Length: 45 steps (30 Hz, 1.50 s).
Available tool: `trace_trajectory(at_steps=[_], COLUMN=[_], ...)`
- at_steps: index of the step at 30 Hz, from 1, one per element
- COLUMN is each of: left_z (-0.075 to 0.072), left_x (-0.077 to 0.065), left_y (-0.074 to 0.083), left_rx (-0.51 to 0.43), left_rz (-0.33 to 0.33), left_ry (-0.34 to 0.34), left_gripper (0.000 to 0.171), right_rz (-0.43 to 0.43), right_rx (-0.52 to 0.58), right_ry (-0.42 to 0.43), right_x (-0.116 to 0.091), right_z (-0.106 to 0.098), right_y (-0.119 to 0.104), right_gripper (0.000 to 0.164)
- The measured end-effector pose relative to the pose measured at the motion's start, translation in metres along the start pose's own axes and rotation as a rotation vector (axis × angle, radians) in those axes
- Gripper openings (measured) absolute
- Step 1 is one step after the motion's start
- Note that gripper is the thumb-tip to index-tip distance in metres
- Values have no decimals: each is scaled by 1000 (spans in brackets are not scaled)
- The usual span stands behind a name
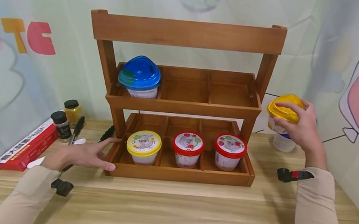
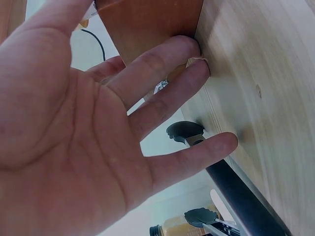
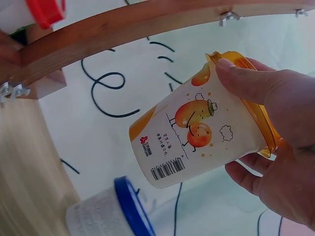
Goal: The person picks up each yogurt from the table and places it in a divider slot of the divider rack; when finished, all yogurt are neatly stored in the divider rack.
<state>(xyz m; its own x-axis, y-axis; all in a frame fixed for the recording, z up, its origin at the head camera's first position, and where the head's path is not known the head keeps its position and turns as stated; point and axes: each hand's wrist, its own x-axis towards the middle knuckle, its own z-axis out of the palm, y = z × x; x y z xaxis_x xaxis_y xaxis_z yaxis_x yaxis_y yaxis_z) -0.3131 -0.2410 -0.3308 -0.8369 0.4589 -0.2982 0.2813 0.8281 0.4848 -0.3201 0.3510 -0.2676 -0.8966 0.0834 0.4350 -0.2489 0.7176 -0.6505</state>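
My right hand grips a yogurt cup with a shiny yellow domed lid, held up off the table to the right of the wooden two-tier rack. In the right wrist view the cup shows fruit drawings and a barcode, with fingers and thumb around its lid. Against the rack's lower left corner rests my left hand, fingers spread, thumb on the front edge. The upper tier holds a blue-lidded cup on the left. Along the lower tier stand a yellow-lidded cup and two red-lidded cups.
A blue-lidded white cup stands on the table below my right hand. At left lie a red box, a dark-capped jar, a yellow jar and black-handled tongs. A printed curtain hangs behind.
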Motion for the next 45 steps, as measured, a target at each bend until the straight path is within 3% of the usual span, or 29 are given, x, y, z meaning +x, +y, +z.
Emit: trace_trajectory(at_steps=[17,25,35,45], left_z=[3,3,1,0], left_x=[-5,-7,-7,-2], left_y=[-10,-11,-13,-3], left_rx=[8,9,9,16], left_rz=[-20,-30,-30,-7], left_ry=[15,6,15,13], left_gripper=[103,103,102,103], right_rz=[-248,-396,-524,-514], right_rx=[47,88,155,236], right_ry=[126,200,217,154], right_x=[-13,-21,-28,-23], right_z=[-9,-4,7,30], right_y=[-60,-93,-123,-144], right_gripper=[41,41,41,39])
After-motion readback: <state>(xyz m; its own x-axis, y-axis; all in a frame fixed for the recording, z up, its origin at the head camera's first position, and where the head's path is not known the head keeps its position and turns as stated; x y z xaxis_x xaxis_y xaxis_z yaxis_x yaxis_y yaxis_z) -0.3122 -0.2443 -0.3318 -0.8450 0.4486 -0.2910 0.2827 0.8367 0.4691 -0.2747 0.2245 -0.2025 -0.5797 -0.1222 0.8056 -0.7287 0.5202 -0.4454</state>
